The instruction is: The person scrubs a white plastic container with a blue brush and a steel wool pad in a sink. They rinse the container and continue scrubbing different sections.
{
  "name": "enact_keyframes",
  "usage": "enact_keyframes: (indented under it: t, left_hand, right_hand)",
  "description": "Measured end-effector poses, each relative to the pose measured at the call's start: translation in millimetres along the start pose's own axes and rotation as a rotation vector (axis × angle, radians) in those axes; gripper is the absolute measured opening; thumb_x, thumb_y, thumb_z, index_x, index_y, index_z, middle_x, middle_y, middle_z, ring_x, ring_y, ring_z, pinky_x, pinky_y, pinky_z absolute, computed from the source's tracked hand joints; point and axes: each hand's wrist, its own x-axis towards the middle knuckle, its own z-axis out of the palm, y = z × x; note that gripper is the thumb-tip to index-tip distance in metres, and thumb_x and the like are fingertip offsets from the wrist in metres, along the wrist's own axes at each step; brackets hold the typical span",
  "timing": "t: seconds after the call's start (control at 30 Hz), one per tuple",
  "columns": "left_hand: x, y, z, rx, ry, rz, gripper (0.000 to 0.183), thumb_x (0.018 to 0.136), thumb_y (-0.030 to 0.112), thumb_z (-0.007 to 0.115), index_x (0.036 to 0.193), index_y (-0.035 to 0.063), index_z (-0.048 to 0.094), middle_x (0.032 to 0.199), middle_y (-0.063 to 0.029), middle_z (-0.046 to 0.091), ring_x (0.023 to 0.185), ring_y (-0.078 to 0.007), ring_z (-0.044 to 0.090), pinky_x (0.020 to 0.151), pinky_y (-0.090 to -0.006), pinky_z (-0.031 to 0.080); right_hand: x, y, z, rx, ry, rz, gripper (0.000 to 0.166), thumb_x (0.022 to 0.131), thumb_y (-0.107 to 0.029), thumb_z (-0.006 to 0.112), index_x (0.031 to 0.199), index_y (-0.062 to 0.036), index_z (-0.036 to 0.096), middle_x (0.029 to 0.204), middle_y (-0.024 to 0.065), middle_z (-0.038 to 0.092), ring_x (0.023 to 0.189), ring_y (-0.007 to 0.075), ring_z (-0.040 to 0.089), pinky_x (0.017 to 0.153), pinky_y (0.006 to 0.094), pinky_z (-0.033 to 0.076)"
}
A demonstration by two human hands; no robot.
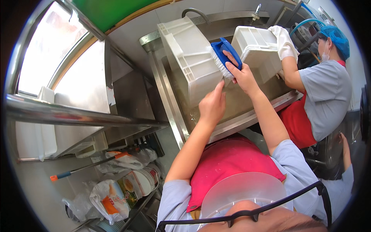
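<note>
My right hand [242,74] grips a blue-handled scrub brush [227,55] through its handle, its white bristles turned left against or close beside a large white plastic crate [197,61]. The crate stands tilted in a stainless steel sink [176,107] holding cloudy water. At the crate's near right corner is my left hand [213,104], fingers curled at its edge; the fingertips are partly hidden. Both my hands are bare. Further right, a second white plastic crate [256,40] rests in the same sink, with a co-worker's white-gloved hand [284,42] on it.
A co-worker [327,78] in a blue hair cover stands close on the right; another person's arm [345,150] shows lower right. Two faucets, one a curved spout [195,11], are behind the sink. A metal rail [87,111] crosses the left, above bags [111,200] and a long-handled tool [87,166].
</note>
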Motion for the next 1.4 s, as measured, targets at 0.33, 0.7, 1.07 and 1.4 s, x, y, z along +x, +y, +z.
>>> enact_keyframes:
  t: [0.33,0.7,1.07,1.4]
  left_hand:
    - [16,-17,28,0.121,-0.425,-0.293,0.067,0.091,0.016,0.060,0.152,0.0196,0.034,0.082,-0.0161,0.071,0.068,-0.0399,0.068,0.061,-0.0525,0.053]
    - [49,17,28,-0.736,-0.401,-0.879,0.068,0.083,0.001,0.056,0.145,-0.0081,0.029,0.068,-0.0134,0.065,0.053,-0.0190,0.061,0.048,-0.0323,0.047]
    - [31,31,31,-0.794,-0.163,-0.821,0.063,0.086,0.001,0.055,0.143,-0.0098,0.032,0.070,-0.0133,0.066,0.049,-0.0159,0.057,0.046,-0.0296,0.045]
    - [28,25,22,-0.839,-0.096,-0.895,0.064,0.084,0.002,0.056,0.142,-0.0083,0.032,0.070,-0.0130,0.067,0.050,-0.0164,0.059,0.047,-0.0287,0.046]
  right_hand:
    - [-1,-5,-9,-0.052,-0.031,0.031,0.044,0.099,-0.029,0.061,0.142,-0.0211,0.057,0.085,-0.0055,0.061,0.056,0.0032,0.042,0.049,0.0187,0.035]
    - [-1,5,-17,-0.092,-0.023,0.029,0.043,0.099,-0.029,0.062,0.141,-0.0213,0.059,0.082,-0.0050,0.059,0.055,0.0032,0.042,0.048,0.0187,0.035]
    - [-3,3,-6,-0.021,-0.053,0.030,0.046,0.096,-0.029,0.066,0.140,-0.0184,0.060,0.082,-0.0049,0.059,0.056,0.0029,0.042,0.048,0.0203,0.037]
    - [-2,4,-6,-0.021,-0.085,0.026,0.047,0.096,-0.029,0.066,0.142,-0.0181,0.058,0.081,-0.0050,0.060,0.057,0.0026,0.043,0.047,0.0202,0.035]
